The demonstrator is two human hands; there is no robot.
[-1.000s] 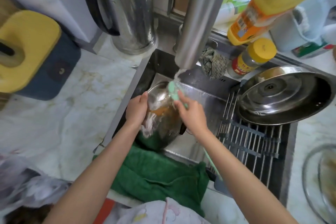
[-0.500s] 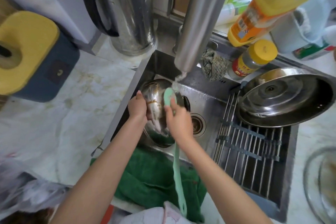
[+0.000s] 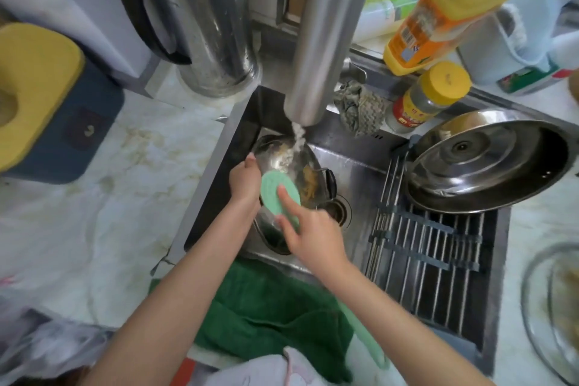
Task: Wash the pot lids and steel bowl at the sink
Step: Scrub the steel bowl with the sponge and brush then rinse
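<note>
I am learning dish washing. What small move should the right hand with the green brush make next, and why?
Probably slide the green brush to the right, onto the brown residue on the pot lid. The right hand presses the brush head with one finger, the left hand holds the lid's rim, and water from the faucet falls on the lid, so loosened dirt should rinse away.

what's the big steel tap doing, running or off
On: a white stream of water pours from the big steel tap into the sink.
</note>
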